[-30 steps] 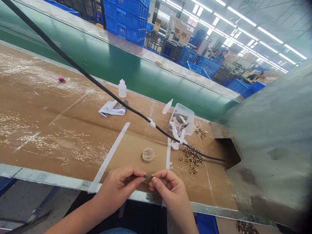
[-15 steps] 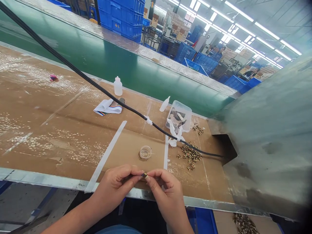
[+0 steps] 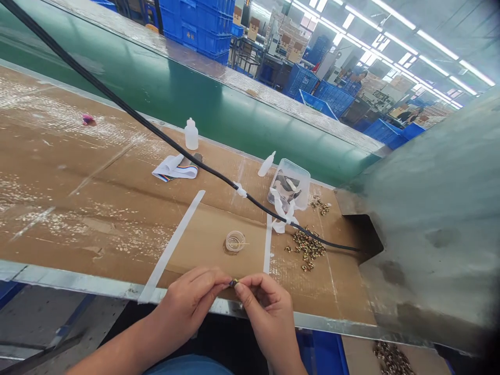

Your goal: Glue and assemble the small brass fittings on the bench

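Between my two hands, over the table's front edge, is a small dark and gold metal piece [image 3: 233,283]. My left hand [image 3: 197,297] pinches its left side with thumb and forefinger. The fingertips of my right hand [image 3: 267,307] are closed on its right side. Just beyond them, a small round clear cup [image 3: 235,242] with a thin stick across it stands on the cardboard between two strips of white tape. A pile of similar small gold pieces [image 3: 308,246] lies to the right, with a smaller group [image 3: 320,204] behind it.
A black cable [image 3: 156,130] crosses above the table. Farther back are a white bottle [image 3: 191,134], a rainbow-edged ribbon [image 3: 175,169], a small tube [image 3: 266,164] and a clear box [image 3: 289,185]. A metal panel [image 3: 429,224] stands at right; more pieces [image 3: 392,358] lie below.
My left hand's fingers have shifted slightly around the small piece, which both hands still hold. The view has tilted a little.
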Available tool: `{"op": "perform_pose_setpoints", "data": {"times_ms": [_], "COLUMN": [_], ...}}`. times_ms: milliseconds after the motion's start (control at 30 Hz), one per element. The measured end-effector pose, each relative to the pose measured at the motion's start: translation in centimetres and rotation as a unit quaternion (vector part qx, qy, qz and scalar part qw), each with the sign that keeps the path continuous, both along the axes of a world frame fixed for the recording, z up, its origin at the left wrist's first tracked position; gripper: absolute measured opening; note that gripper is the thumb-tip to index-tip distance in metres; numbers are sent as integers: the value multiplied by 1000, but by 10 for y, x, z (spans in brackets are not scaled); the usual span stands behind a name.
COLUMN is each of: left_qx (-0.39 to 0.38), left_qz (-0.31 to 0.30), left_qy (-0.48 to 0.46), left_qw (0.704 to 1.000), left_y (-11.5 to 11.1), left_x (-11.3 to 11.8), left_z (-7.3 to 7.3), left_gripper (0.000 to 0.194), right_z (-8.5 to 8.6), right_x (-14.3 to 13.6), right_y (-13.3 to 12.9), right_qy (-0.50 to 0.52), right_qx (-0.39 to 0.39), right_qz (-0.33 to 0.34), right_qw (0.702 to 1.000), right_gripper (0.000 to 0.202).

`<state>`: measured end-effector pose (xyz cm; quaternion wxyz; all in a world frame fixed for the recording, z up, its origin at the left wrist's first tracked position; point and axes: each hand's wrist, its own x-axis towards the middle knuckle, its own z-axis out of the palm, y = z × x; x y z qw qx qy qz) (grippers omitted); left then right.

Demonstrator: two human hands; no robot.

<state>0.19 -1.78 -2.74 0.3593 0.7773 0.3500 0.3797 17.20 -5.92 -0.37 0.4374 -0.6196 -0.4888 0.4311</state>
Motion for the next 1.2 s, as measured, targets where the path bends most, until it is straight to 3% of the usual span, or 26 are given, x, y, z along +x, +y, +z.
{"op": "perform_pose_setpoints", "data": {"times_ms": [233,400,733,1200], "left_qx": [40,17,-47,-52], "left_qz": [-33,-42,-54,-74], "left_qy": [2,6,11,20], "left_qw": [999,999,997,996], "left_y": [-2,-2,0,4], "left_x": [0,0,0,-1], "left_z": [-4,-2,-2,3], "left_gripper": [24,22,18,18], "right_z": [-3,-4,2,4], "right_x": [3,7,10,13], "right_y": [-4,0,4,7], "right_qy": [12,59,-39,-48], "right_qx": [-15,-40,-6,-12], "right_qz": [14,23,47,72], "right_qw": [1000,997,998,996], "right_gripper": [16,16,14,15]}}
